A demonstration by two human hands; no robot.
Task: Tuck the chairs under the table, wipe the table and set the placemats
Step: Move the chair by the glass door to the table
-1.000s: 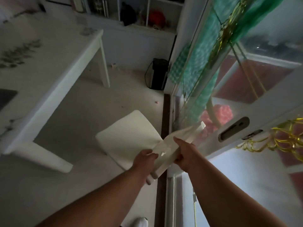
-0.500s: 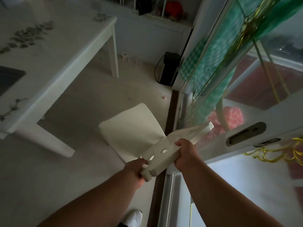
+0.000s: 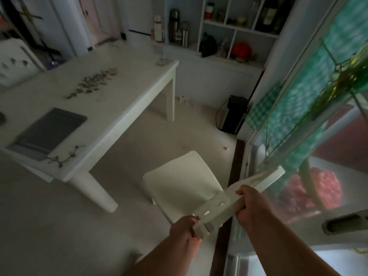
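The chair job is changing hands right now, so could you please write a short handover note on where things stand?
Left hand: gripping the near end of the chair's backrest.
Right hand: gripping the same backrest further along.
Chair: white, out on the floor beside the glazed door, clear of the table, not tucked.
Table: dried leaves scattered on top, a twig near the front edge, a dark placemat lying askew.
Done: nothing visibly finished.
Left: push this chair under the table, wipe the top, set the placemats. Other chairs are out of view.
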